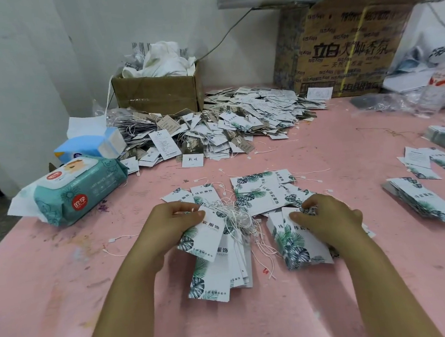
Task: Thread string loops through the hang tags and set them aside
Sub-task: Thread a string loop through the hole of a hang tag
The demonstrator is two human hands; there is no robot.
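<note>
Your left hand [172, 222] pinches strung hang tags [209, 240], leaf print, at pink table [64, 292] centre; string loops [239, 218] tangled between hands. Your right hand [326, 218], fingers curled, presses second tag stack [296, 245]. Far edge: small carton [157, 93] holding white fabric; tag heap [225, 124] beside it. Left edge: wipes pack [79, 193], "BABY WIPES".

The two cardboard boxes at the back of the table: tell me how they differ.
The small cardboard box stands open, stuffed with white material; the large cardboard box looks closed under a plastic sheet. The small one is plain brown; the large one carries dark printed characters and a yellow strap. The small one sits back left, the large one back right. Both rest on the pink table.
</note>
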